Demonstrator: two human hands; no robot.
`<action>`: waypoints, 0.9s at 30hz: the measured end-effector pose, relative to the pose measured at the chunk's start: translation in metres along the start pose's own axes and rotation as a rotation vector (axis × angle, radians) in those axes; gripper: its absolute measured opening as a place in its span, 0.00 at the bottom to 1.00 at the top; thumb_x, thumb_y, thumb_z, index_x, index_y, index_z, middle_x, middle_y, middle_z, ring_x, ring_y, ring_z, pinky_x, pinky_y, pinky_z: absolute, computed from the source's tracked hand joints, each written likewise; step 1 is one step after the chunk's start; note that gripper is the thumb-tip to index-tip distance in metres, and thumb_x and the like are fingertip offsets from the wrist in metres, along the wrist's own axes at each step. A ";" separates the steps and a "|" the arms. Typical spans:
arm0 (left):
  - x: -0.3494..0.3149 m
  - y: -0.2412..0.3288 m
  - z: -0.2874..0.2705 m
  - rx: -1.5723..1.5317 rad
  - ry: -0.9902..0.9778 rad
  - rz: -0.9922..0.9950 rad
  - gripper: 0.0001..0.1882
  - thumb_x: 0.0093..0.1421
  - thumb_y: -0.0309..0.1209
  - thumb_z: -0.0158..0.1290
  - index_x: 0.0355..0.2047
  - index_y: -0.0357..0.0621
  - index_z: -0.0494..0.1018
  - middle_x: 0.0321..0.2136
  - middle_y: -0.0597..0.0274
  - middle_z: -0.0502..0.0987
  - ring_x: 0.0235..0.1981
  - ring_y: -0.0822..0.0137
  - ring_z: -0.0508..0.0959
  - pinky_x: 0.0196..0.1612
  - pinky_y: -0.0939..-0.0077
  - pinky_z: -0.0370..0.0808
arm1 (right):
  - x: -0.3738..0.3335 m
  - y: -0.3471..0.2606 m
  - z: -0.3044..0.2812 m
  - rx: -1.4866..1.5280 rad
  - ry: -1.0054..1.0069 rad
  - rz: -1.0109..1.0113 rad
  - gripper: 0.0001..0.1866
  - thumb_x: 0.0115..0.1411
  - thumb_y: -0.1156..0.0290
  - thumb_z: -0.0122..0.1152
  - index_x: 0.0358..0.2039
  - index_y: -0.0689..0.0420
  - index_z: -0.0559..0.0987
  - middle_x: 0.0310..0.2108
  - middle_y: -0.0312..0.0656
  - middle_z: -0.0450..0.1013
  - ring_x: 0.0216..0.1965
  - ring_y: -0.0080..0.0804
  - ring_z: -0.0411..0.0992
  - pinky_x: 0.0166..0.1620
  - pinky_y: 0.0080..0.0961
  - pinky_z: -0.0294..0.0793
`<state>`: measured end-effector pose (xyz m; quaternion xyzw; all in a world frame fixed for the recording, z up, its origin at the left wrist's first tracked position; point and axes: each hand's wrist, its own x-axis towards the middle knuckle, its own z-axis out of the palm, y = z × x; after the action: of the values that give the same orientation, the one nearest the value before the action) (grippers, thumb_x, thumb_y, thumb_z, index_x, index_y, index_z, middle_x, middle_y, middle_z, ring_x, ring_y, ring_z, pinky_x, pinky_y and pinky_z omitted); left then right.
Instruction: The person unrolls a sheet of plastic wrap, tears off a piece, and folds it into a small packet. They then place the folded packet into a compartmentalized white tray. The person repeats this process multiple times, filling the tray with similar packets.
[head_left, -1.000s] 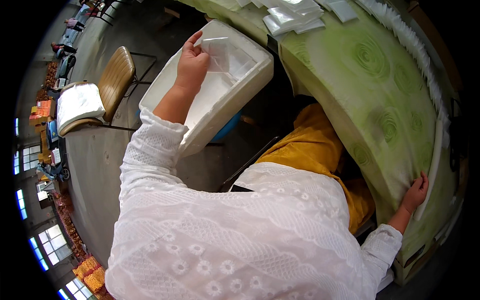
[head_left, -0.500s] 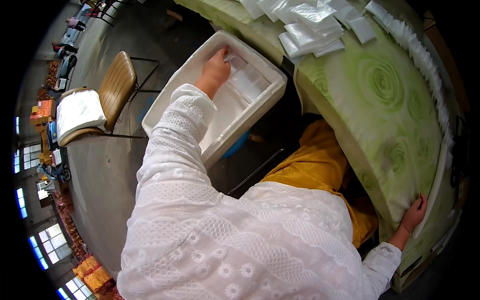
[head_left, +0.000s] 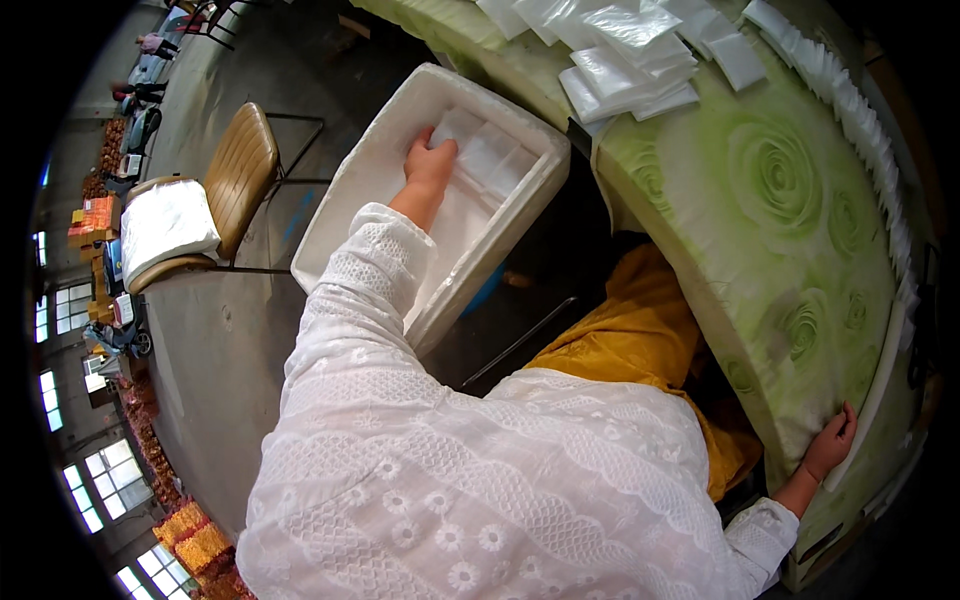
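Note:
My left hand reaches into a white foam box. Its thumb and index finger stand apart beside the clear plastic packets, which lie overlapping in a row along the box's far right part; the other fingers are mostly hidden. My right hand lies on the near right part of a table covered with green rose-patterned cloth. Its fingers are stretched out together beside a long white strip, with nothing seen in them.
More clear packets are piled at the table's far end. A long row of upright packets runs along its right edge. Left of the box stands a tan chair with a folded white bag on it.
My left hand has drawn back slightly down and left inside the box, and the packets now show more fully beside it. My right hand stays at the table edge.

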<state>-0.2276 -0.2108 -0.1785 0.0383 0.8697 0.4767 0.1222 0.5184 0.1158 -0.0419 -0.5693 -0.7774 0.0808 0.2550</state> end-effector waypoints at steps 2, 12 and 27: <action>0.000 0.007 -0.001 -0.153 -0.034 -0.079 0.32 0.53 0.35 0.55 0.59 0.39 0.69 0.54 0.49 0.73 0.55 0.55 0.73 0.59 0.69 0.66 | 0.000 0.001 0.000 0.000 0.004 -0.002 0.14 0.68 0.71 0.49 0.49 0.63 0.77 0.47 0.45 0.76 0.48 0.34 0.74 0.53 0.27 0.71; -0.013 0.026 0.009 -0.600 0.203 -0.121 0.29 0.60 0.35 0.51 0.61 0.39 0.63 0.57 0.55 0.70 0.56 0.60 0.70 0.58 0.67 0.66 | -0.001 -0.010 0.000 0.005 -0.007 0.020 0.15 0.69 0.69 0.49 0.50 0.62 0.77 0.48 0.44 0.76 0.49 0.35 0.73 0.53 0.28 0.70; -0.033 0.079 -0.007 -1.098 -0.111 -0.375 0.33 0.70 0.53 0.36 0.64 0.39 0.56 0.65 0.54 0.61 0.64 0.54 0.62 0.66 0.59 0.58 | -0.005 -0.006 -0.004 -0.008 -0.017 0.023 0.15 0.69 0.69 0.49 0.50 0.62 0.77 0.48 0.44 0.76 0.48 0.34 0.73 0.52 0.28 0.70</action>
<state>-0.2017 -0.1801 -0.1027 -0.1603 0.4794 0.8252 0.2521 0.5167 0.1085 -0.0373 -0.5784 -0.7733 0.0856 0.2453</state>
